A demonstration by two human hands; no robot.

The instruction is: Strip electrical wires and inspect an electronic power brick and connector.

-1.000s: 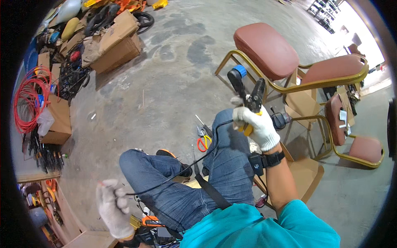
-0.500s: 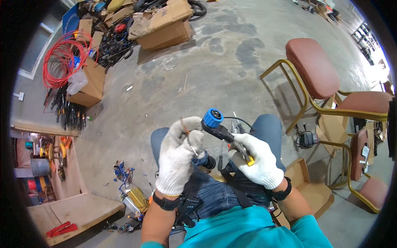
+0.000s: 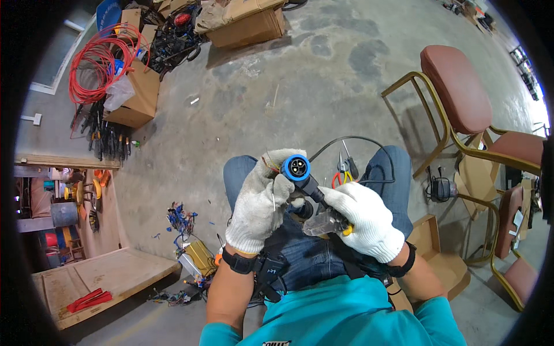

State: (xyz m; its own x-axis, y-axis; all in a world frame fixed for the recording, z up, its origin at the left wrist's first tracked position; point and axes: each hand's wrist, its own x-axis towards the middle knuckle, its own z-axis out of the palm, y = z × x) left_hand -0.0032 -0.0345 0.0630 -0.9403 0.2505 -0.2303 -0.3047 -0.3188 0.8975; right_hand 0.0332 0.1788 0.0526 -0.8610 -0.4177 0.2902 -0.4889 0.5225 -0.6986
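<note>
My left hand (image 3: 254, 207), in a white glove, is closed on thin wires (image 3: 273, 193), beside a black angled connector with a blue ring (image 3: 298, 167), whose round pinned face points up toward me. My gloved right hand (image 3: 363, 219) grips the connector's body and a dark grey hand tool with yellow handles (image 3: 323, 222). A black cable (image 3: 369, 138) loops behind both hands toward my right leg. Between my knees on the floor lie red-and-yellow-handled pliers (image 3: 344, 173) and a screwdriver (image 3: 352, 168), partly hidden.
Tipped brown chairs (image 3: 456, 86) and cardboard (image 3: 473, 179) are at right. Cardboard boxes (image 3: 133, 104), red coiled tubing (image 3: 92, 69) and parts pile at upper left. A wooden board (image 3: 104, 271) with red items is at lower left, beside tangled electronic parts (image 3: 182, 222) and a yellow case (image 3: 198, 259).
Both hands have come together over my lap, the left rising from lower left and the right coming down. The blue-ringed connector has swung round to face upward, and my view has shifted.
</note>
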